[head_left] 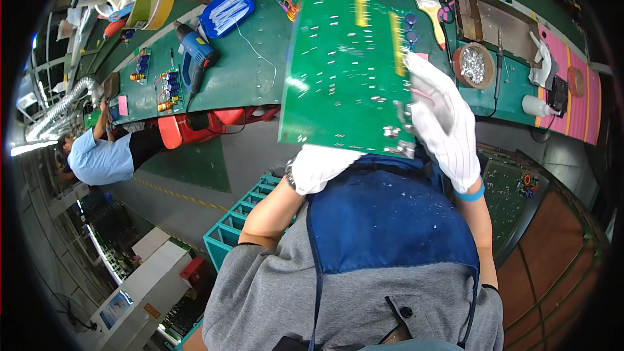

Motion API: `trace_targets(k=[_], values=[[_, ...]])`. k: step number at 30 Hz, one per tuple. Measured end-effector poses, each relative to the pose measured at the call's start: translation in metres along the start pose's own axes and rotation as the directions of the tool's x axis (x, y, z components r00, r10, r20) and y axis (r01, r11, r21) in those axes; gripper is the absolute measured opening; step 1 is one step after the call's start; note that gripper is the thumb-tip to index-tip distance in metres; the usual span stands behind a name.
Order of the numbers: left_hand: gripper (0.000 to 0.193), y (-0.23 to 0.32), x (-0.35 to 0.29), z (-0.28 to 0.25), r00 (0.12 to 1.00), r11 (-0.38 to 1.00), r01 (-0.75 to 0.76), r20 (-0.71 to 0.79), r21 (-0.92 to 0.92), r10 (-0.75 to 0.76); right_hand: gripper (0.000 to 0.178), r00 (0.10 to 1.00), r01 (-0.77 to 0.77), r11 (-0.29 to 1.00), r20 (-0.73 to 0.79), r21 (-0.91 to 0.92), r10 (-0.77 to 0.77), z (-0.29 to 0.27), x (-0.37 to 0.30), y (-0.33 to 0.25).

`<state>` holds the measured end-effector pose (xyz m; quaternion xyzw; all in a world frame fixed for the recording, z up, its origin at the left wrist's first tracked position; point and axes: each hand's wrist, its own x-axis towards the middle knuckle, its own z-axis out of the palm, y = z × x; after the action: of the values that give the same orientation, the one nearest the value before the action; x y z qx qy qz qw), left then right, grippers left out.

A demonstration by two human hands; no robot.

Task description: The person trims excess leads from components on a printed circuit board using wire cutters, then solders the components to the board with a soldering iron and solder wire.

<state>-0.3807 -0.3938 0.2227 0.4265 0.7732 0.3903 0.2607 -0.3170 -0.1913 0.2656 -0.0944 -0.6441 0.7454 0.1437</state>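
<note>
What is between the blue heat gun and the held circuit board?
In the head view, a thin pale strand lies between the heat gun and the board.

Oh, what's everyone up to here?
Someone is holding up a large green board, with the left hand at its lower edge and the right hand at its right edge. On the green bench beyond lie a brush and a blue power tool. Another person stands farther left.

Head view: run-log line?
green rectangular circuit board: held; left white-gloved hand: lower edge; right white-gloved hand: right edge; blue heat gun: on green bench
</note>
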Motion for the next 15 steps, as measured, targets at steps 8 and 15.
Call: trace_targets(k=[8, 15], values=[[0.031, -0.045, -0.091, -0.024, 0.671, 0.379, -0.177, -0.393, -0.908, -0.628, 0.035, 0.985, 0.062, 0.698, 0.157, -0.714, 0.073, 0.051, 0.070, 0.173], [0.039, -0.074, -0.121, -0.020, 0.429, 0.330, -0.240, -0.405, -0.913, -0.808, 0.101, 0.929, 0.319, 0.031, 0.319, -0.947, 0.189, 0.125, 0.124, 0.225]])
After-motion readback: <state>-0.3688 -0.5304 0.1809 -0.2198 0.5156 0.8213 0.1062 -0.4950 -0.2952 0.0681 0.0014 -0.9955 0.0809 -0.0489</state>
